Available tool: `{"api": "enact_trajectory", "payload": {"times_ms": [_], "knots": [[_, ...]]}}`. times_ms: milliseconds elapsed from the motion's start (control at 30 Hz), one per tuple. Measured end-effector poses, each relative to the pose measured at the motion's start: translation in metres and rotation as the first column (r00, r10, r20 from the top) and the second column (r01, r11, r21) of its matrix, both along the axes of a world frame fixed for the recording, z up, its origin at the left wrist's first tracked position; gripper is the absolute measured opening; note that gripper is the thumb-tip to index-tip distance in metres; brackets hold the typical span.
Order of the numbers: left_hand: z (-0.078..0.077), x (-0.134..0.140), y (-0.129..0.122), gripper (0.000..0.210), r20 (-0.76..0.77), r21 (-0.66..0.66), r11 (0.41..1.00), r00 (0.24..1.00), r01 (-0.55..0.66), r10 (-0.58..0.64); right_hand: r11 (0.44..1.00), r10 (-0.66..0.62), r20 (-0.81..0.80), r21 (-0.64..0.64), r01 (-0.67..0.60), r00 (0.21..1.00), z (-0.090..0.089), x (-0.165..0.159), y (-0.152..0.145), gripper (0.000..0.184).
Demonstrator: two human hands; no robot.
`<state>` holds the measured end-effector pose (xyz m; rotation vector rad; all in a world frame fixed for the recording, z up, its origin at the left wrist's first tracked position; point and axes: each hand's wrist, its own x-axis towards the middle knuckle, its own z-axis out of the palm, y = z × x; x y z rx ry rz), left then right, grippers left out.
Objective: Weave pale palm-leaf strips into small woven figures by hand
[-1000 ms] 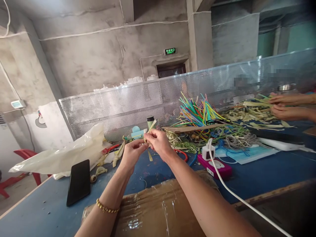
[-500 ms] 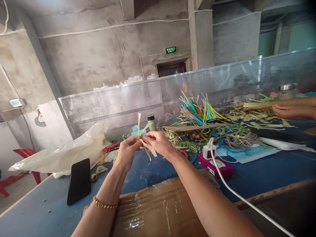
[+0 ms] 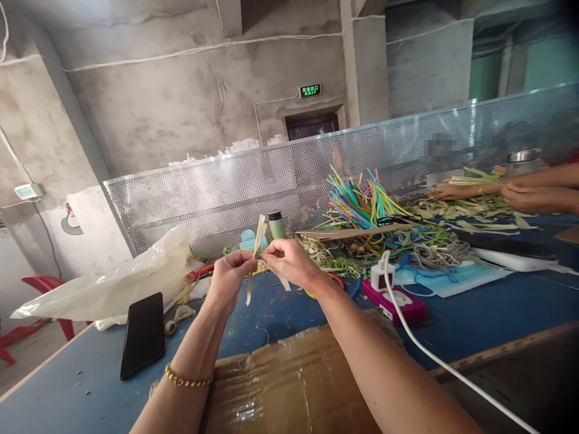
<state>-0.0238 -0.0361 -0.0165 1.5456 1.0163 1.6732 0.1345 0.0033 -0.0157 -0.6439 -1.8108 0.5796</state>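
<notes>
Pale yellow, flat strips (image 3: 259, 236), dried leaf or straw by their look, cross between my fingertips, with ends sticking up and hanging down. My left hand (image 3: 230, 272) pinches them from the left, thumb and forefinger pressed together. From the other side my right hand (image 3: 288, 260) pinches the same strips, its fingertips nearly touching the left ones. Where the strips cross, the fingers hide the detail. Both hands are held above the blue table (image 3: 226, 337). Just behind them stands a green bottle (image 3: 276, 225) with a black cap.
Beneath my forearms lies taped cardboard (image 3: 280, 386). A black phone (image 3: 143, 335) and a plastic bag (image 3: 131, 277) are on the left. To the right are colourful pipe cleaners (image 3: 362, 202), cord, a magenta power strip (image 3: 400, 304) with a white cable, and another person's hands (image 3: 520, 196).
The upright strip now looks broader, and one lower end hangs further left. My hands stay close together. The other person's second hand has come into view, reaching toward the leaf pile.
</notes>
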Motion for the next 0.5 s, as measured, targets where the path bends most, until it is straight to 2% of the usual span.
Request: {"api": "enact_trajectory", "payload": {"times_ms": [100,200,400,500], "knots": [[0.0006,0.0008,-0.0011,0.007,-0.001,-0.012,1.0,1.0,-0.024,0.024,1.0,-0.029,0.009,0.003,0.029,1.0,0.0003,0.0011,0.0,0.009],[0.0024,0.0041,-0.0045,0.007,0.018,-0.007,1.0,1.0,-0.002,0.003,0.999,-0.011,-0.014,-0.051,0.01,1.0,0.0003,0.0018,0.0013,0.01],[0.0052,0.0087,-0.0099,0.02,0.117,-0.046,0.972,0.968,0.23,-0.223,0.966,0.098,-0.081,-0.232,-0.114,0.992,-0.0005,0.0022,0.0008,0.01],[0.0054,0.0076,-0.0088,0.021,0.187,-0.044,0.955,0.942,0.292,-0.279,0.942,0.171,-0.109,-0.274,-0.195,0.979,-0.0001,0.003,-0.002,0.01]]}}
